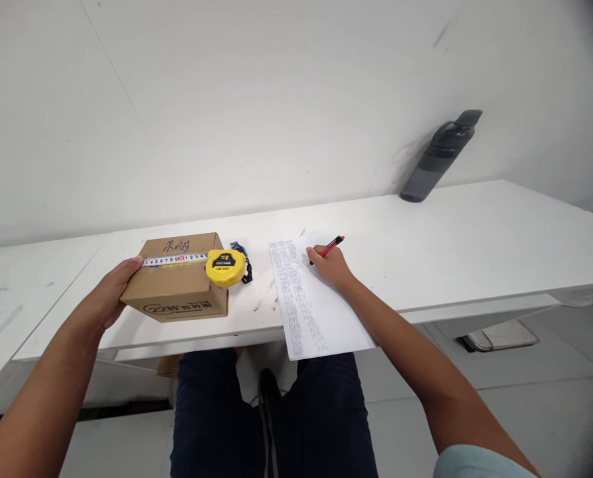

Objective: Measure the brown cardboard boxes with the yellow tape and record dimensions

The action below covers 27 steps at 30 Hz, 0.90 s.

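My left hand (107, 294) grips the left side of a brown cardboard box (164, 282), its thumb at the top edge by the tape's end and the other fingers mostly hidden. A yellow tape measure (225, 267) rests at the box's right edge, with its blade (172, 259) drawn out across the top. Handwritten characters and printed text mark the box. My right hand (330, 267) is closed around a red and black pen (335, 244), its tip down on a white sheet of paper (333, 325). Handwriting fills the sheet's left part, and its lower end overhangs the table edge.
A dark grey bottle (438, 159) stands by the wall at the back right of the white table (465, 252). Behind the tape measure lies a small blue and black item (240, 250), partly covered. My legs (321, 418) are below the front edge.
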### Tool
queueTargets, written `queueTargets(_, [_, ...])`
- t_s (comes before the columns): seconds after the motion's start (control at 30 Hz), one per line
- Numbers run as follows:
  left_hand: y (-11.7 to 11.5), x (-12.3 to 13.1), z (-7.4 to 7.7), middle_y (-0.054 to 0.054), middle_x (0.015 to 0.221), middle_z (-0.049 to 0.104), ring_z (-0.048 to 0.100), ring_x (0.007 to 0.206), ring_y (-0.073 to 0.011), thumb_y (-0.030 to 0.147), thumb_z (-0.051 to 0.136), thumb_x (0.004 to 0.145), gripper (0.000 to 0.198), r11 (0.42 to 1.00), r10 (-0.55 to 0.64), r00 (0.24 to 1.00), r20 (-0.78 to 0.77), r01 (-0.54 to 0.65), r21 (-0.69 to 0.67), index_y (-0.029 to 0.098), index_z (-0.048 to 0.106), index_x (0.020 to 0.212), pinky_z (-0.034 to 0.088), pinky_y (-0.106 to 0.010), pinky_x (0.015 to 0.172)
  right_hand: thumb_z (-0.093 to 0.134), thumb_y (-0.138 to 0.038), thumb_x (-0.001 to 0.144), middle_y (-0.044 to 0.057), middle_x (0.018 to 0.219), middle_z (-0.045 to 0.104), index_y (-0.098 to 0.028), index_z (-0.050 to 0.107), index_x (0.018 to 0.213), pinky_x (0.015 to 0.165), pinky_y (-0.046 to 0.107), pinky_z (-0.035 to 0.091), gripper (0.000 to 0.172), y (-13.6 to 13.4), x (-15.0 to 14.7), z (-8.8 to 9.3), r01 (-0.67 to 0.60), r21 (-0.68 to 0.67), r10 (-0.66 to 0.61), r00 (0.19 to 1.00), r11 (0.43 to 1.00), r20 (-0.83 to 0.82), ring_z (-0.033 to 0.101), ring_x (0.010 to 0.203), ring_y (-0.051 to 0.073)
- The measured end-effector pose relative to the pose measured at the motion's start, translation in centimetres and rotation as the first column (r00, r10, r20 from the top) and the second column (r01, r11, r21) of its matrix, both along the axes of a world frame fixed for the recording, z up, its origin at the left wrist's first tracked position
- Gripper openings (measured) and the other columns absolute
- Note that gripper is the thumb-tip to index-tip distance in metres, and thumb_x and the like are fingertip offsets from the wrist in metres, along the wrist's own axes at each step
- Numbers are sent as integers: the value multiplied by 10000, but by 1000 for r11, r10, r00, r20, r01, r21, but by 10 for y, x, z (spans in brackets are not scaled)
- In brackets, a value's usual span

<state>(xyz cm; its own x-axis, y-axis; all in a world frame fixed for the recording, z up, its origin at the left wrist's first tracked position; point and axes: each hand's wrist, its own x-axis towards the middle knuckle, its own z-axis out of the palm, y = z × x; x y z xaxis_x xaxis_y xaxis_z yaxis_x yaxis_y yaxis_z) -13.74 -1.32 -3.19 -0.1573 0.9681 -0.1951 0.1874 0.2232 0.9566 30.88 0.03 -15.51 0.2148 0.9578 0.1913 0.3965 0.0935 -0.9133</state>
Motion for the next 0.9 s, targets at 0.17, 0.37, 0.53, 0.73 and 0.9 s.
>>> queueTargets(0.17, [1, 0, 0, -51, 928, 763, 679, 779, -187, 624, 768, 692, 661, 1000, -18, 1000, -5, 18, -6, 147, 680, 1140, 546, -242, 609, 529, -398, 868, -54, 531, 249, -243, 235, 553, 560, 300, 249, 459, 1, 2, 1, -3, -3, 3, 999, 1000, 36, 261, 543, 119])
queueTargets(0.37, [-3, 4, -3, -81, 921, 752, 687, 794, -228, 603, 723, 720, 588, 998, -39, 999, -8, 39, 54, 130, 683, 1068, 541, -293, 649, 510, -474, 883, -35, 505, 378, -238, 366, 540, 568, 300, 315, 440, 0, 4, -11, 30, 44, -36, 987, 999, 154, 372, 540, 140])
queueTargets(0.53, [-11, 2, -10, -94, 1004, 721, 672, 825, -228, 639, 660, 764, 575, 997, -26, 999, -41, 29, 78, 159, 652, 1080, 513, -294, 620, 453, -471, 942, 55, 737, 640, -213, 612, 722, 643, 321, 440, 374, 2, 6, -21, -59, 244, -54, 901, 968, 431, 584, 682, 202])
queueTargets(0.73, [-20, 2, -11, -115, 1120, 693, 675, 916, -262, 673, 565, 830, 576, 999, -33, 998, -53, 34, 32, 208, 579, 1169, 503, -312, 608, 486, -233, 869, 212, 1487, 490, -195, 558, 1355, 891, 513, 530, 493, -4, -30, 6, -325, 349, -29, 694, 879, 720, 599, 1222, 344])
queueTargets(0.9, [-17, 2, -5, -188, 1334, 620, 657, 1120, -310, 577, 587, 853, 594, 996, -21, 985, -170, 36, 86, 201, 494, 1304, 537, -381, 810, 532, -265, 936, 176, 1591, 399, -208, 394, 1495, 1095, 503, 430, 578, -30, -100, 52, -586, 459, 15, 628, 668, 778, 367, 1484, 306])
